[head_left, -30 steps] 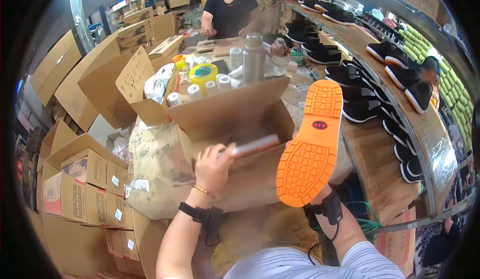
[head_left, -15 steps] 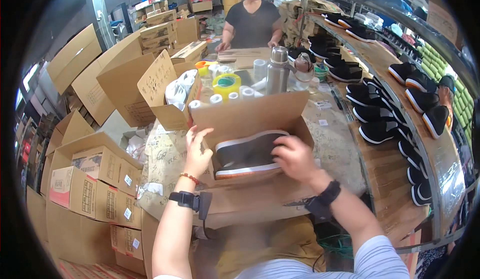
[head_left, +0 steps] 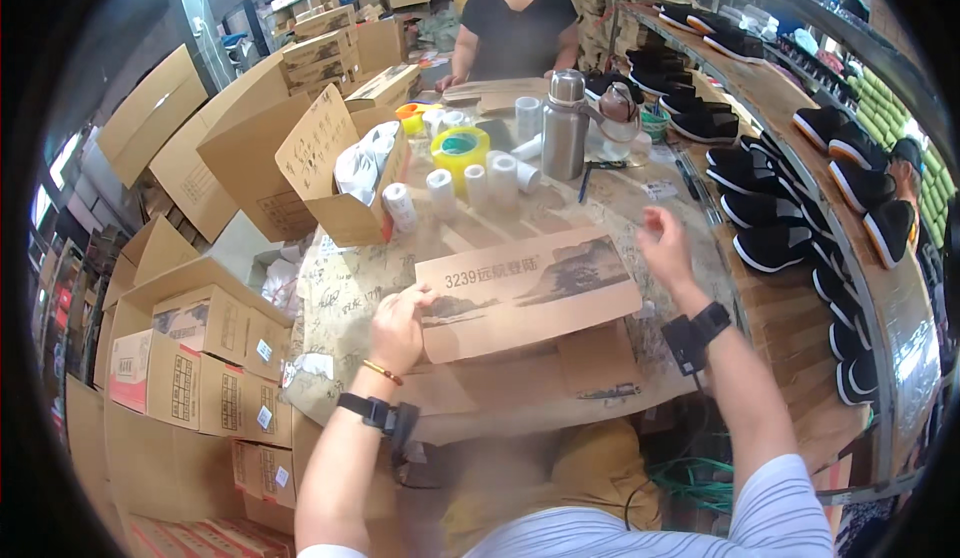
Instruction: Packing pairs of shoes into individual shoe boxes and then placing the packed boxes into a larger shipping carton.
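I've got the big paper-covered surface (head_left: 350,298) ahead, cluttered at the far end, with the long shelf of dark shoes (head_left: 760,173) running down the right. Stacked cartons (head_left: 190,358) sit low on the left. Middle of the surface: the closed brown shoebox (head_left: 528,293), long axis running left to right, tilted slightly up toward the right. My left hand (head_left: 397,326) is on its near left corner, fingers curled over the lid edge, gripping it. My right hand (head_left: 665,246) hangs just off the box's far right corner, fingers loose and spread, holding nothing. So the left is the one in contact; the box lies just left of the right hand. Beyond, a steel flask (head_left: 566,123) and a yellow tape roll (head_left: 460,150). What's inside the box is hidden, and its near side is blocked by the lid.
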### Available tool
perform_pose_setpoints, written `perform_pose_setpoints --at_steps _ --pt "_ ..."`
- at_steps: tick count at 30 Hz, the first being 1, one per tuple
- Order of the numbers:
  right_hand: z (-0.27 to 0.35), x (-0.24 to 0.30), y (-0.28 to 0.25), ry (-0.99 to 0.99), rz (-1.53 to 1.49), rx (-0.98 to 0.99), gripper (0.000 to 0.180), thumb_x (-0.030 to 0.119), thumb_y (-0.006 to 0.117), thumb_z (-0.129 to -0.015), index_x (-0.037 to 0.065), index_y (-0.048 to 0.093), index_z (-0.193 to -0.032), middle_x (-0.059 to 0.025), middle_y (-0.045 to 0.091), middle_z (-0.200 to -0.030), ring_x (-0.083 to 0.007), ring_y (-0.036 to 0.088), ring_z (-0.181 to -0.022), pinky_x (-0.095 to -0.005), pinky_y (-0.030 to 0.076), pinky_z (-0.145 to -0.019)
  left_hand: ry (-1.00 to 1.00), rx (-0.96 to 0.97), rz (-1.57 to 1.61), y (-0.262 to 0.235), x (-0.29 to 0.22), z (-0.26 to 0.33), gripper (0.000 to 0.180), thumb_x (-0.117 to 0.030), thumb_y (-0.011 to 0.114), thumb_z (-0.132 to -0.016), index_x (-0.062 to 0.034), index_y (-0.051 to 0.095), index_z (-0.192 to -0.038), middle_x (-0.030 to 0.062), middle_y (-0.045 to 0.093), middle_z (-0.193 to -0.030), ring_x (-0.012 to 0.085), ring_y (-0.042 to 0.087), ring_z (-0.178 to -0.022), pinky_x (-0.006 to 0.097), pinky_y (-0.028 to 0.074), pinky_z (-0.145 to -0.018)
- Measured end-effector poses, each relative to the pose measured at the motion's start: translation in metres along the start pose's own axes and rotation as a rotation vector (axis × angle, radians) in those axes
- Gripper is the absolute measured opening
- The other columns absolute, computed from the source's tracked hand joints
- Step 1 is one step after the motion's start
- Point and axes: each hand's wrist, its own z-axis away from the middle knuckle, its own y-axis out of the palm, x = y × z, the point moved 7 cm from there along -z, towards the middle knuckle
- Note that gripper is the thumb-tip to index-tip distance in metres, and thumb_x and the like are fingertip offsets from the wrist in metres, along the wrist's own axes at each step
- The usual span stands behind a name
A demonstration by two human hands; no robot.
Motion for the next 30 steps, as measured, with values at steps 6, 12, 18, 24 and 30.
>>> perform_pose_setpoints --at_steps 6,12,18,24,30 --pt "0.018 0.088 0.034 -0.535 0.446 0.673 0.106 0.037 0.083 -0.055 0.018 0.029 -0.145 -0.0292 0.032 -0.142 -0.0408 0.033 -0.133 -0.0450 0.036 -0.105 -0.087 0.719 -0.105 0.007 -0.049 -0.047 0.078 -0.038 0.075 -0.067 -0.0155 0.043 -0.136 0.0258 0.045 -0.132 0.0397 0.042 -0.125 0.054 0.027 -0.106" --pt "0.010 0.100 0.053 -0.384 0.499 0.811 0.115 0.046 0.084 -0.048 0.022 0.030 -0.146 -0.0338 0.024 -0.143 -0.0502 0.022 -0.133 -0.0492 0.027 -0.109 -0.146 1.001 -0.260 0.030 -0.047 -0.052 0.109 -0.055 0.078 -0.058 -0.0316 0.021 -0.148 0.0324 0.014 -0.147 0.0499 0.013 -0.137 0.068 0.019 -0.103" --pt "0.029 0.087 0.047 -0.457 0.352 0.690 0.099 0.053 0.078 -0.058 0.023 0.036 -0.143 -0.0288 0.026 -0.143 -0.0480 0.023 -0.134 -0.0493 0.027 -0.109 -0.128 0.849 -0.342 0.026 -0.057 -0.039 0.107 -0.053 0.079 -0.058 -0.0298 0.025 -0.147 0.0304 0.012 -0.148 0.0482 0.012 -0.137 0.068 0.021 -0.102" --pt "0.057 0.033 0.024 -0.241 -0.038 0.098 0.068 0.039 0.064 -0.084 0.017 0.037 -0.142 -0.0185 0.026 -0.146 -0.0375 0.025 -0.135 -0.0452 0.025 -0.110 -0.045 0.525 -0.327 0.018 -0.084 -0.027 0.103 -0.044 0.083 -0.050 -0.0304 0.037 -0.141 0.0272 0.016 -0.149 0.0442 0.015 -0.139 0.070 0.026 -0.098" --pt "0.119 -0.019 0.061 0.544 -1.146 0.523 0.080 0.018 0.067 -0.082 0.010 0.020 -0.147 -0.0116 0.036 -0.143 -0.0256 0.041 -0.127 -0.0413 0.040 -0.101 0.125 0.208 -0.389 0.004 -0.094 0.047 0.094 -0.034 0.081 -0.053 -0.0332 0.042 -0.138 0.0212 0.021 -0.150 0.0395 0.019 -0.140 0.071 0.019 -0.101"
